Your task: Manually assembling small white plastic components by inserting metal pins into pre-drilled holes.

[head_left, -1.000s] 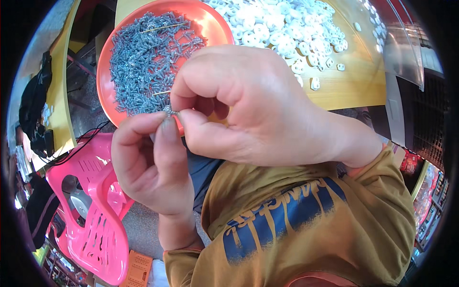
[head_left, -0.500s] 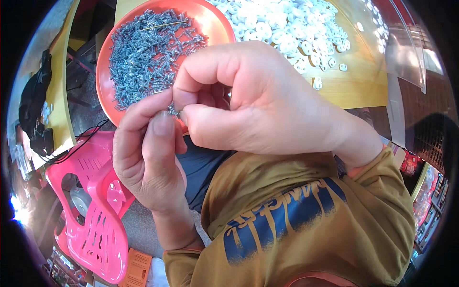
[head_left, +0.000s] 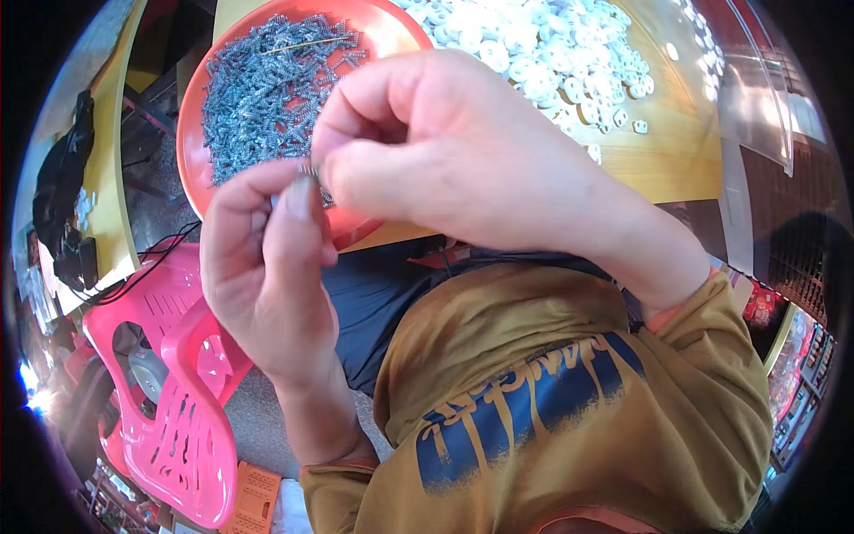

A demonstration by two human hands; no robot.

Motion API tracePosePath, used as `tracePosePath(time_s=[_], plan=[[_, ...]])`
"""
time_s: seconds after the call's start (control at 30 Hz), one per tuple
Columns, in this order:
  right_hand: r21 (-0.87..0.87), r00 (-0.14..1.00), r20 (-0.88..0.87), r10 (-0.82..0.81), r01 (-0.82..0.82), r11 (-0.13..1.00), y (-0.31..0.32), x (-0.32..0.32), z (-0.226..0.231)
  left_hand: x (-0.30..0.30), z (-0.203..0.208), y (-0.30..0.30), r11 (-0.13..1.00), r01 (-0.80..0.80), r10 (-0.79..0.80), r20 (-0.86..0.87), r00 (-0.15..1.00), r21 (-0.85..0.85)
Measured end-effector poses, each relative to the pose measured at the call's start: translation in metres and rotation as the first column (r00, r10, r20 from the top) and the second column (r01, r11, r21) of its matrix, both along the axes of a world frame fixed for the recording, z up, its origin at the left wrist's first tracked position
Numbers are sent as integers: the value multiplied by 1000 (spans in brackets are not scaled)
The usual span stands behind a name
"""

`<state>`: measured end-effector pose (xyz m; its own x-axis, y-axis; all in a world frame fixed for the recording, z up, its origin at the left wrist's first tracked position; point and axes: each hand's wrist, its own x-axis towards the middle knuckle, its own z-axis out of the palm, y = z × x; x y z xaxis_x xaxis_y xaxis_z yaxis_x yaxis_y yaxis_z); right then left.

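Between the two hands, over the near edge of the round orange tray (head_left: 391, 27), one small metal spring (head_left: 306, 169) is being handled, so the work on this piece looks unfinished. The left hand (head_left: 267, 276) has its thumb and forefinger pinched nearly together on the spring, its other fingers curled loosely; the right hand (head_left: 463, 160) has its thumb and forefinger closed at the spring's other end, covering so much that its exact hold is hard to judge. Plenty seems left to handle: a dense heap of springs (head_left: 258, 98) fills much of the tray, with a thin yellowish stick (head_left: 307, 44) lying across it. Beyond the right hand, a wide pile of white pieces (head_left: 534, 53) spreads over the tabletop (head_left: 676, 169), a few lying apart at its near edge. Whether any of these white pieces are finished cannot be told, as they are too small and brightly lit, and nothing in view stands out as a separate completed batch.
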<state>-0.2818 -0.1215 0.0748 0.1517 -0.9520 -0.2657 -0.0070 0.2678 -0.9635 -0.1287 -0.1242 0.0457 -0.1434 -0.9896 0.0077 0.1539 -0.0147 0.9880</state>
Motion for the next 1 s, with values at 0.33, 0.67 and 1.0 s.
tracePosePath(time_s=[0.33, 0.67, 1.0], plan=[[-655, 673, -644, -365, -238, 717, -22, 2, -20, 13, 9, -15, 990, -74, 88, 114, 990, -118], [-607, 556, -744, -370, -332, 722, -19, -8, -13, 59, -32, 27, 905, -405, 425, 351, 835, -132], [-550, 442, -827, -346, -512, 659, -22, -7, -17, 50, -55, 40, 852, 65, 345, 649, 678, -520]])
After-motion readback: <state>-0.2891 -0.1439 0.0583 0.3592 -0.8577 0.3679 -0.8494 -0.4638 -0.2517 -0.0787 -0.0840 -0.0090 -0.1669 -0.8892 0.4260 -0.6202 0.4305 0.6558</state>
